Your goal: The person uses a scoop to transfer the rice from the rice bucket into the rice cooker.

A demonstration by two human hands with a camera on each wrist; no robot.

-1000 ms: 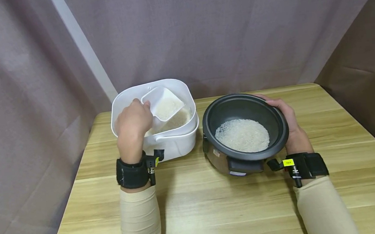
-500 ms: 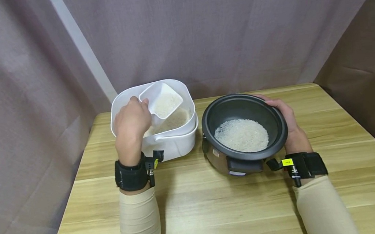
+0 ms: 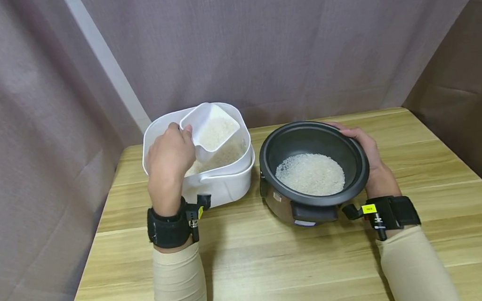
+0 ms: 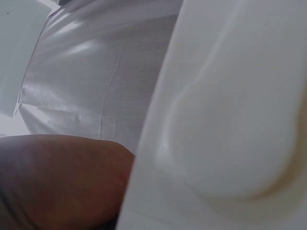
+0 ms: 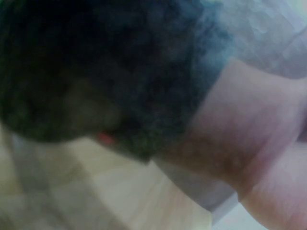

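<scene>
A white scoop (image 3: 210, 128) heaped with raw rice sits raised just above the white rice bin (image 3: 227, 185), tipped only slightly so the grains stay in its bowl. The left hand (image 3: 169, 158) holds it from the near side, fingers curled round its short handle, with the wrist over the bin's front left corner, likely so that anything spilling drops back into the rice below. To the right of the bin, close but apart from it, stands a dark cooker pot (image 3: 315, 170) with a shallow layer of rice (image 3: 310, 174) across its bottom. The right hand (image 3: 371, 164) wraps the pot's far-right rim and wall, thumb on the lip, fingers curved against the outside; it seems to be steadying the pot. Bin and pot both rest on the wooden table (image 3: 276, 270), near its back edge. Behind the bin hangs a grey-brown curtain (image 3: 283, 43). The wrist views are too close and blurred to add much.
</scene>
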